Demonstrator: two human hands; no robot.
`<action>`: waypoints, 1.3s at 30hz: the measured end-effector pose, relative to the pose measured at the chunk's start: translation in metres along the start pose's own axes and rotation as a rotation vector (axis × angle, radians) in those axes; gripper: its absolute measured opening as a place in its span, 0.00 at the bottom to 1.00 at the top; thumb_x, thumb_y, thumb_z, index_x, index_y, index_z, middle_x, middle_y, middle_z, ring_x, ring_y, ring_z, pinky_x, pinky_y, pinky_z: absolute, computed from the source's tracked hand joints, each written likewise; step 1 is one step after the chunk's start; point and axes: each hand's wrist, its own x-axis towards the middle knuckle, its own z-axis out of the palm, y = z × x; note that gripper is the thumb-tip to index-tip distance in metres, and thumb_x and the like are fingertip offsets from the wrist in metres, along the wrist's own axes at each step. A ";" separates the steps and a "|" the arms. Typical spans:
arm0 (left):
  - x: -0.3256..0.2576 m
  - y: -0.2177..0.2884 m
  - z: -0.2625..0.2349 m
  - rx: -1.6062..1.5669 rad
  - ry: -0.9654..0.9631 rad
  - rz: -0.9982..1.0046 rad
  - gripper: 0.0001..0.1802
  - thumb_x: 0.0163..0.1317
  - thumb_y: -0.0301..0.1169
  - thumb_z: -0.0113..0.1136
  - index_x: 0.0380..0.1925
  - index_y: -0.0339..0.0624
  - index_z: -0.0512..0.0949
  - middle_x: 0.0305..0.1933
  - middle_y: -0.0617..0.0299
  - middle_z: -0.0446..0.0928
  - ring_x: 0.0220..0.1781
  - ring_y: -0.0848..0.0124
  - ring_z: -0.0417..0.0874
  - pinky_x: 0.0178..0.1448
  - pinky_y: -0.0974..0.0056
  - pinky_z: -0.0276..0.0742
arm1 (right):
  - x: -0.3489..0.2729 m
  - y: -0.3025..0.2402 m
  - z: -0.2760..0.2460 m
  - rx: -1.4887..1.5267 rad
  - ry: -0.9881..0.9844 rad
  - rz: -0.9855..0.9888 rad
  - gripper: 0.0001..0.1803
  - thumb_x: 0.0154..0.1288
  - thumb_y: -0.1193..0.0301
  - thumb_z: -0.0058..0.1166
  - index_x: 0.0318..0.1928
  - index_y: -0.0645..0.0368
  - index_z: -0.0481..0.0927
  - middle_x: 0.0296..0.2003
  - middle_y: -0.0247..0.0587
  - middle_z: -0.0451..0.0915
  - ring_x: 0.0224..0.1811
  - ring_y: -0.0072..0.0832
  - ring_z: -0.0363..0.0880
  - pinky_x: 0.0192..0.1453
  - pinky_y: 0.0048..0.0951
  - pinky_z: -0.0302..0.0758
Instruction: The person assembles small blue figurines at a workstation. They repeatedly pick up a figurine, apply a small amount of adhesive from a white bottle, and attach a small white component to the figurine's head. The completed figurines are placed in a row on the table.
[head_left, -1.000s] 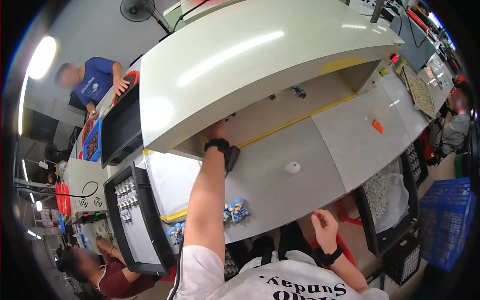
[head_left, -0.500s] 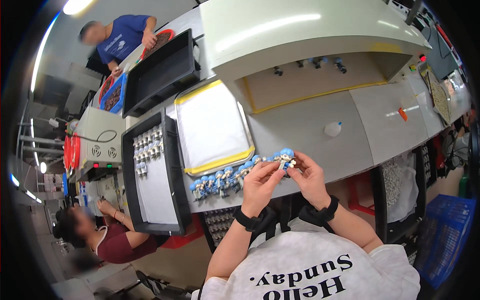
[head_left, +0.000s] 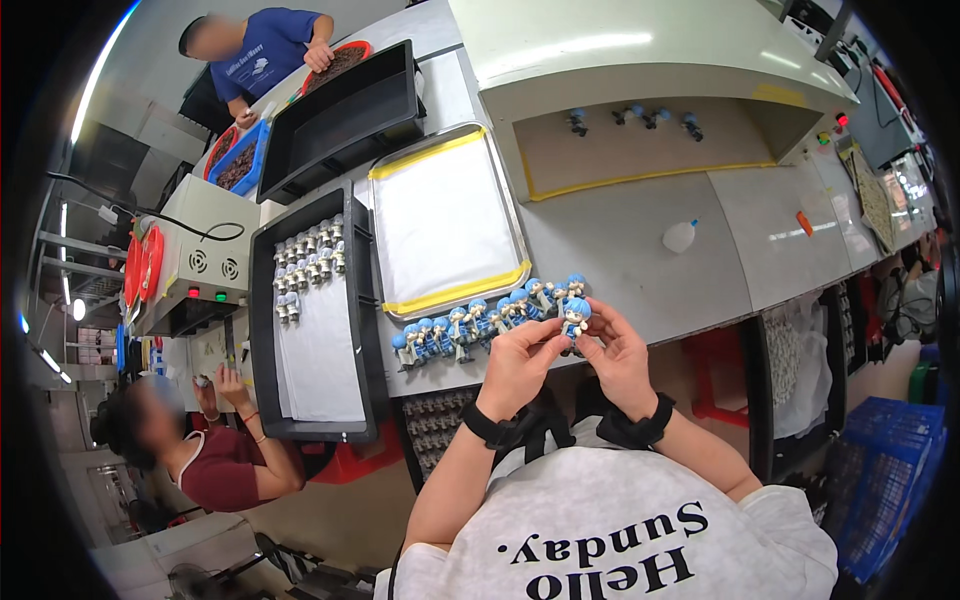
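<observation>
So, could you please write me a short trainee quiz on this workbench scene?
1. True or false: both hands, left hand and right hand, grip the blue-haired figurine.
2. The row of figurines stands nearest which tray? A) metal tray B) black tray C) blue crate
3. What lies inside the metal tray?

Key: 1 true; 2 A; 3 a white sheet.

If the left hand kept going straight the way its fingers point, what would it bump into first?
The left hand points up and right, at the blue-haired figurine it holds together with the right hand. Past that, it would probably meet the row of blue-haired figurines on the grey table, though depth is hard to judge.
</observation>
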 end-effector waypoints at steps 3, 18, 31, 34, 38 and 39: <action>0.002 0.002 -0.001 0.240 -0.045 0.172 0.11 0.60 0.23 0.58 0.42 0.31 0.79 0.29 0.60 0.76 0.29 0.76 0.73 0.33 0.70 0.70 | -0.005 0.004 0.000 0.002 0.054 -0.007 0.24 0.63 0.81 0.52 0.59 0.66 0.64 0.45 0.40 0.74 0.47 0.23 0.73 0.51 0.25 0.75; 0.009 0.002 0.017 0.547 0.093 0.479 0.05 0.54 0.19 0.57 0.31 0.31 0.77 0.23 0.54 0.71 0.24 0.60 0.74 0.28 0.62 0.69 | 0.048 0.018 -0.132 -0.674 0.715 -0.285 0.37 0.52 0.71 0.65 0.59 0.63 0.59 0.48 0.41 0.67 0.51 0.29 0.68 0.56 0.34 0.69; 0.009 0.010 0.020 0.585 0.062 0.489 0.04 0.50 0.19 0.58 0.28 0.33 0.78 0.21 0.55 0.70 0.23 0.60 0.74 0.27 0.61 0.69 | 0.117 0.003 -0.191 -0.621 0.360 -0.107 0.19 0.53 0.76 0.64 0.47 0.65 0.75 0.44 0.41 0.78 0.50 0.27 0.76 0.58 0.27 0.69; 0.008 0.012 0.019 0.608 0.046 0.485 0.03 0.50 0.19 0.58 0.26 0.34 0.77 0.20 0.56 0.70 0.23 0.60 0.74 0.27 0.61 0.69 | 0.097 -0.014 -0.160 -0.528 0.153 -0.133 0.18 0.54 0.79 0.61 0.47 0.64 0.76 0.45 0.39 0.78 0.50 0.26 0.75 0.57 0.27 0.69; 0.009 0.015 0.019 0.639 0.020 0.500 0.02 0.50 0.19 0.58 0.26 0.34 0.77 0.20 0.55 0.70 0.24 0.59 0.74 0.28 0.60 0.69 | 0.070 -0.060 -0.117 -0.631 -0.259 -0.131 0.20 0.52 0.82 0.59 0.48 0.60 0.77 0.44 0.37 0.77 0.47 0.28 0.75 0.52 0.28 0.71; 0.009 0.016 0.019 0.643 0.016 0.500 0.02 0.50 0.19 0.58 0.25 0.34 0.77 0.20 0.55 0.69 0.24 0.59 0.74 0.28 0.60 0.69 | 0.066 -0.069 -0.109 -0.704 -0.368 -0.124 0.20 0.51 0.82 0.59 0.48 0.59 0.77 0.43 0.37 0.76 0.46 0.29 0.76 0.50 0.28 0.72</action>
